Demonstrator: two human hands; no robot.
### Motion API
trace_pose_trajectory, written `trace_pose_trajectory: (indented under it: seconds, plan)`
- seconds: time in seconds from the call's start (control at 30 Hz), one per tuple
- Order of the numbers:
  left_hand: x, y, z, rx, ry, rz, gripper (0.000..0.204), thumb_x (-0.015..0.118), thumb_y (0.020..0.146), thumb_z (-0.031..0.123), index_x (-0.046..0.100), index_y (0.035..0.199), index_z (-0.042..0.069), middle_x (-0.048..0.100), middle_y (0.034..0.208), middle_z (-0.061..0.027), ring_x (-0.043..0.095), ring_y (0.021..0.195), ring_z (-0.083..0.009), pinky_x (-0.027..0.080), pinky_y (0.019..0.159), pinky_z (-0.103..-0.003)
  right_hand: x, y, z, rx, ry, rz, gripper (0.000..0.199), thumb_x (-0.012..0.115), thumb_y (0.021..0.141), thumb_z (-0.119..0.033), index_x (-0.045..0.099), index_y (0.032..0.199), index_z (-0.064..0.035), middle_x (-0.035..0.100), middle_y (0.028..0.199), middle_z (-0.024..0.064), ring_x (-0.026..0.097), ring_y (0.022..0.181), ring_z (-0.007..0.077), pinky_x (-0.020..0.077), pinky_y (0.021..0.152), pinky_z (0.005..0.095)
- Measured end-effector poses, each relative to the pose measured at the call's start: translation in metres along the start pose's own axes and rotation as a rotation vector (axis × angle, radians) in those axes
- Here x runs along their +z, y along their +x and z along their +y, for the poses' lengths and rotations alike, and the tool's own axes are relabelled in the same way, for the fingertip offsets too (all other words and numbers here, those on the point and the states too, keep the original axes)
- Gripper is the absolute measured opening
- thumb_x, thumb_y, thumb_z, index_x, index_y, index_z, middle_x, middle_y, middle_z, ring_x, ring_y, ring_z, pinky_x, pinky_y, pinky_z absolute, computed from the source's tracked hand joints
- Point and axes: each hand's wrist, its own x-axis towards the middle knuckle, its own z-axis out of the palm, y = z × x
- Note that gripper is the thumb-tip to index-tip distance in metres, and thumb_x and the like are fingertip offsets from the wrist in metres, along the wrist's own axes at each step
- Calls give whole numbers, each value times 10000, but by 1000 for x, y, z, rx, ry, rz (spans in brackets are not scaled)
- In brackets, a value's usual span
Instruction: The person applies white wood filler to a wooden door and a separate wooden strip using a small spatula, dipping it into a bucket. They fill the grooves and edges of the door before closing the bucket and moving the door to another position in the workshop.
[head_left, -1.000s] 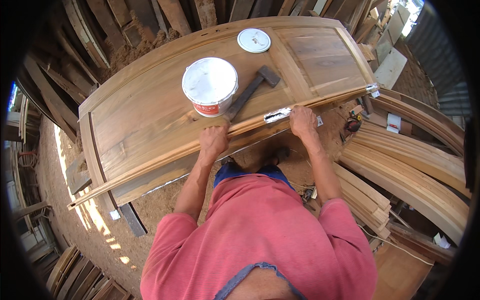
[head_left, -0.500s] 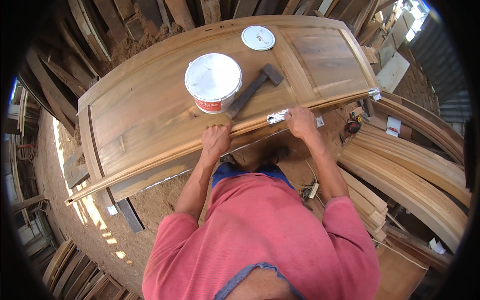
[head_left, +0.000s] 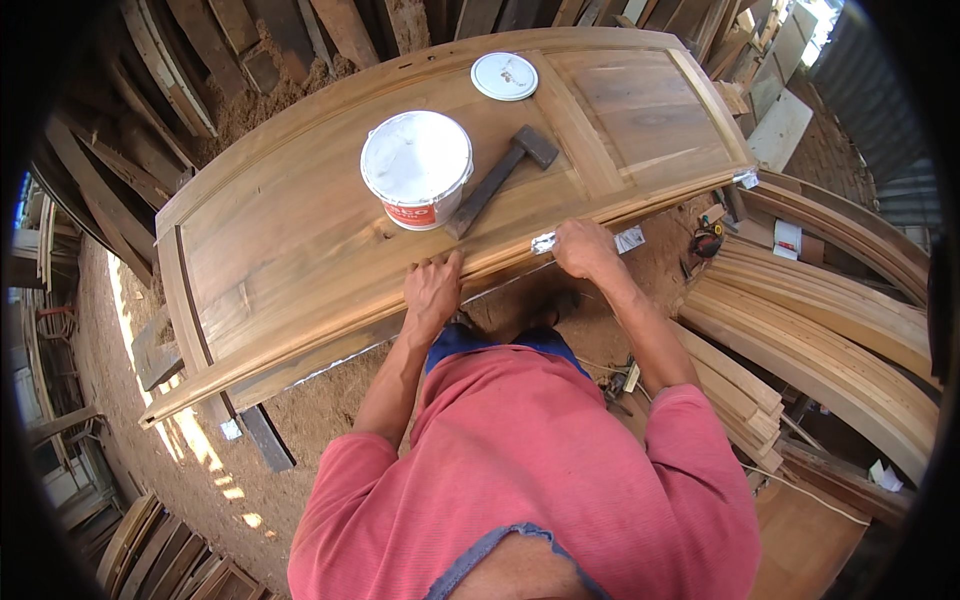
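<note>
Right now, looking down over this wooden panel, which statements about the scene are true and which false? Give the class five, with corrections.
1. The white bucket stands upright on the wooden panel. True.
2. The hammer lies left of the bucket. False: the hammer lies to its right.
3. The left hand touches the long wooden strip. True.
4. The lid covers the bucket. False: the round lid lies apart, on the panel.
5. The right hand is inside the bucket. False: the right hand is at the panel's near edge.
</note>
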Motion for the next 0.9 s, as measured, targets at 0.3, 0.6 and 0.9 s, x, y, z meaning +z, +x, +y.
trace_pose_trajectory:
  seconds: [0.3, 0.6, 0.9]
  plan:
    - [2, 0, -5, -24, 19, -49, 430, 769, 810, 272, 633, 1205, 169, 739, 1006, -98, 703, 930, -328, 538, 812, -483, -18, -6, 2, -10, 41, 94, 276, 599, 878, -218, 748, 921, 10, 713, 955, 278, 690, 982, 442, 551, 854, 513]
    - [-9, 17, -14, -30, -67, -91, 402, 763, 802, 264, 659, 1167, 129, 729, 1004, -168, 691, 978, -387, 541, 849, -490, -19, -20, 64, 3, 275, 348, 236, 663, 880, -262, 753, 959, -59, 729, 912, 197, 703, 911, 393, 539, 803, 490]
    - [-32, 53, -19, -114, -29, -433, 546, 746, 840, 376, 611, 1320, 153, 725, 1086, -193, 688, 1027, -378, 532, 887, -484, 48, -43, 46, -38, 794, 509, 211, 629, 933, -230, 709, 954, -36, 715, 897, 208, 688, 893, 404, 524, 798, 491]
